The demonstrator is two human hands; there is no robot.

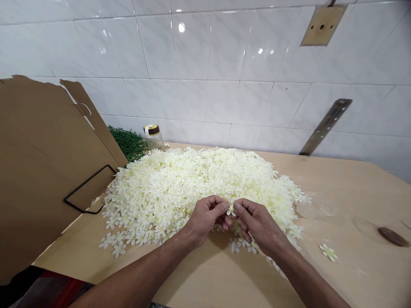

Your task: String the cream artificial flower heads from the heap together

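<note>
Between my two hands is a small white artificial flower [230, 209], pinched by the fingertips from both sides. My left hand [208, 216] is closed, thumb and forefinger on the flower's left edge. On its right edge, the thumb and forefinger of my right hand [255, 220] are pressed together. A broad heap of pale cream artificial flowers [192, 175] spreads over the table behind and under my hands. A few loose blossoms lie just below my right hand. The fingers hide part of the held flower.
A cardboard box [41, 171] stands at the left, with a black wire frame [75, 201] against it. Behind the heap are a lidded jar [155, 139] and green artificial foliage [126, 141]. One flower [328, 252] and a brown oval object [393, 236] lie on the table [353, 192] at right.
</note>
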